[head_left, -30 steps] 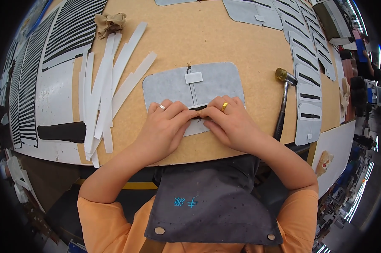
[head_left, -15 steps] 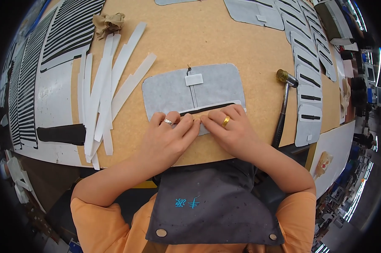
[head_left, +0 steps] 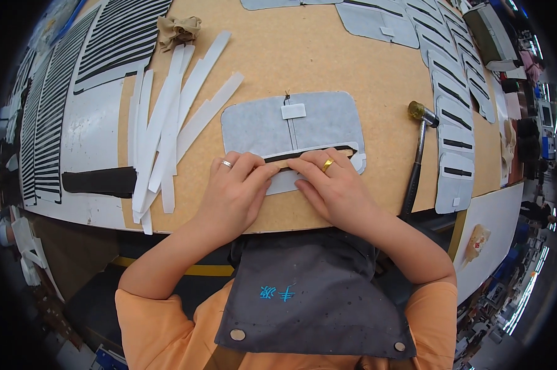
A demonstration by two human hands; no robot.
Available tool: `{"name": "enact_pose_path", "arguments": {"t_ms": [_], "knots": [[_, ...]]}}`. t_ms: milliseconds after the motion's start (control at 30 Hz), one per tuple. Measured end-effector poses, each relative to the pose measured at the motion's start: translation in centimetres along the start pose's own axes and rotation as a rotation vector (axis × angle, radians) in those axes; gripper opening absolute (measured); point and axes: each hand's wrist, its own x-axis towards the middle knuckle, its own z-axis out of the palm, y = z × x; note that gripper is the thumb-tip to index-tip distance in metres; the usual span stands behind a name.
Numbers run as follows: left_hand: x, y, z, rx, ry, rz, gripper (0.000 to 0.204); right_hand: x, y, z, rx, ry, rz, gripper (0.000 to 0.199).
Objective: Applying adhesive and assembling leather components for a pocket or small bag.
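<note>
A pale grey-blue panel point(head_left: 254, 126) with rounded corners lies in front of me, a small white patch point(head_left: 293, 111) and a dark thread tuft near its far edge. Across its near part runs a white-bordered band with a black strip point(head_left: 309, 153); some tan material shows along it. My left hand point(head_left: 234, 188), wearing a silver ring, is closed with its fingertips on the strip. Beside it my right hand point(head_left: 340, 188), wearing a gold ring, presses bent fingers on the same strip, its thumb lower on the panel. The fingertips nearly meet; what lies beneath them is hidden.
A hammer point(head_left: 418, 148) lies to the right, next to rows of similar panels point(head_left: 456, 129). On the left are long white strips point(head_left: 164, 123), a black piece point(head_left: 100, 181), sheets of black strips point(head_left: 121, 43) and a crumpled tan cloth point(head_left: 178, 31).
The view has shifted slightly. My right thumb has come away from the fingertips and down onto the panel, and the strip's right end shows more, with tan material visible there.
</note>
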Motion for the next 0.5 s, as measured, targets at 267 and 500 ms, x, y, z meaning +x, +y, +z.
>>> {"name": "enact_pose_path", "arguments": {"t_ms": [267, 500], "knots": [[-2.3, -0.2, -0.9, 0.152, -0.015, 0.007, 0.036, 0.1, 0.0, 0.0, -0.174, -0.088, -0.127, 0.040], [-3.2, -0.3, -1.9, 0.050, 0.012, -0.145, 0.032, 1.2, -1.0, 0.5, -0.267, -0.163, -0.240, 0.037]]}}
